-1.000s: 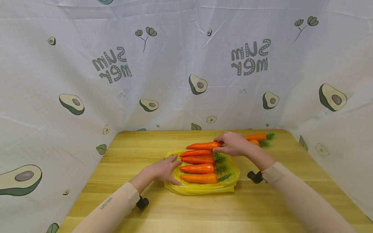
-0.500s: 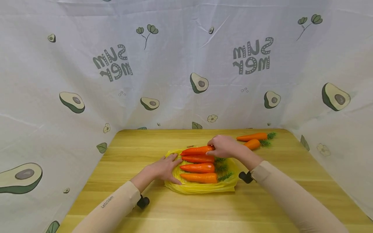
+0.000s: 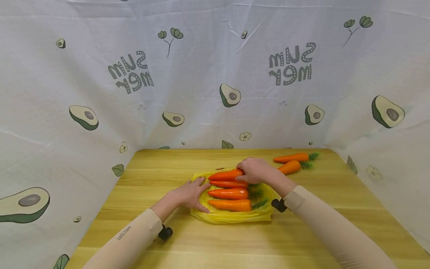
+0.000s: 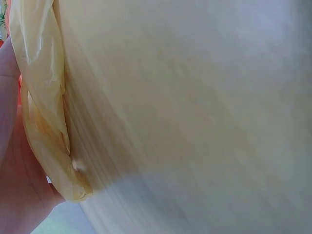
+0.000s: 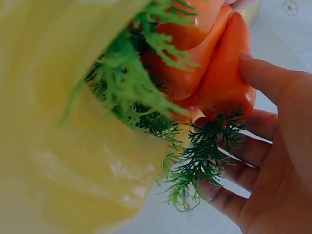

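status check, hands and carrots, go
Right hand grips the top carrot on the pile in the yellow bag. Left hand flat on the bag's edge. Two loose carrots at far right, nothing in the way.

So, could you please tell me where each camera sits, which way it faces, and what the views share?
Head: worn on the head, facing forward and down at the table; shows both sleeves, left hand and right hand.
Left wrist: beside the left hand, facing the yellow bag and tabletop.
Right wrist: under the right hand, facing the carrot it grips.
Shared: the yellow bag shows in all three; the carrot in two.
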`<state>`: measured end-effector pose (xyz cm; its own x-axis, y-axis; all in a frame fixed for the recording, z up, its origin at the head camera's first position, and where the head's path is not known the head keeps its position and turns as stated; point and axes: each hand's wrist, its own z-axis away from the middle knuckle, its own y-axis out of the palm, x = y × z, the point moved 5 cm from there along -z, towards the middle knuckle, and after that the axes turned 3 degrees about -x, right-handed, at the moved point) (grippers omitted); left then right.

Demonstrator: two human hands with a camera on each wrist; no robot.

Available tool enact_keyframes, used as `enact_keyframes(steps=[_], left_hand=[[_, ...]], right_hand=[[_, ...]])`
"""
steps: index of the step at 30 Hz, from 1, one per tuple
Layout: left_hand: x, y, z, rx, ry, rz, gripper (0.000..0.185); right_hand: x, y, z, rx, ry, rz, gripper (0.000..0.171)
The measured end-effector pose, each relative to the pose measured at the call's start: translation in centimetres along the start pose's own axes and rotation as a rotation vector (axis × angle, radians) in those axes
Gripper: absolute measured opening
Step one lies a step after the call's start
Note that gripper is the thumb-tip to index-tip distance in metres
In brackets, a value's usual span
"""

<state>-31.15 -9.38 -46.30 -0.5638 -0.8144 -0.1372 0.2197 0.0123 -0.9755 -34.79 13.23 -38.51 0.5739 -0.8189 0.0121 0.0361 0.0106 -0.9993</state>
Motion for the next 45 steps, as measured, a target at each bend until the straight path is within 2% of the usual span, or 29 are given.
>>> enact_keyframes(steps=[7,22,45], left_hand=[[0.0,-0.1,0.1,0.0,-0.002,0.008,0.106],[0.1,-0.1,0.1,-0.005,-0.004,-0.003,0.107],[-0.1,0.0,-0.1,-0.02,0.008,-0.013,0.106]], right_hand=[[0.0,0.2,-0.1,0.008,0.018,0.02,0.045],[-1.0,0.0,0.2,0.005,0.038,0.018,0.041],[-0.9,0.2,0.1,0.003,0.047,0.005,0.049]])
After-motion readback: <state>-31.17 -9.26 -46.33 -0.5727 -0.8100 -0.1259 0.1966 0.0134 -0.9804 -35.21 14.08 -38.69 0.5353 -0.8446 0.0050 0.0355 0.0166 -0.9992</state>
